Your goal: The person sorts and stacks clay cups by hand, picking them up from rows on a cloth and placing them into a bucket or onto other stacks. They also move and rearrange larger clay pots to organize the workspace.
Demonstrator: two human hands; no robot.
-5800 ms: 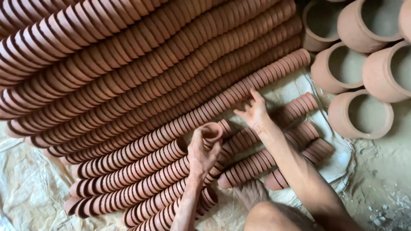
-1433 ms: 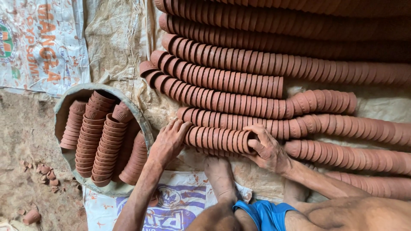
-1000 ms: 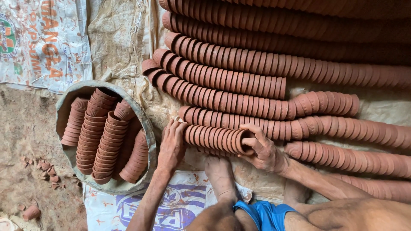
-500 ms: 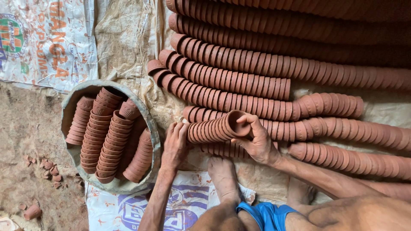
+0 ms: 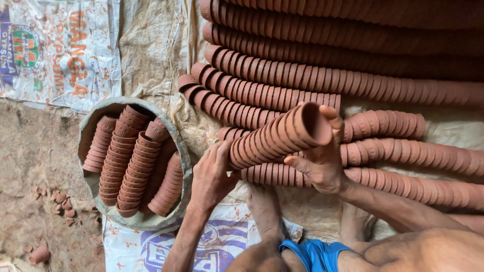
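1. Centre frame: both hands lift a nested stack of clay cups point(image 5: 277, 135), tilted, with its open mouth up and to the right.
2. Left hand point(image 5: 212, 176) grips the lower end; right hand point(image 5: 320, 161) cradles the upper end, thumb by the rim.
3. Lower left: a round basin point(image 5: 86, 132) holds more cup stacks.
4. Upper right: long rows of cups point(image 5: 353, 55) lie on sacking point(image 5: 151, 50).

Round basin point(image 5: 182, 151), printed sacks point(image 5: 60, 50)
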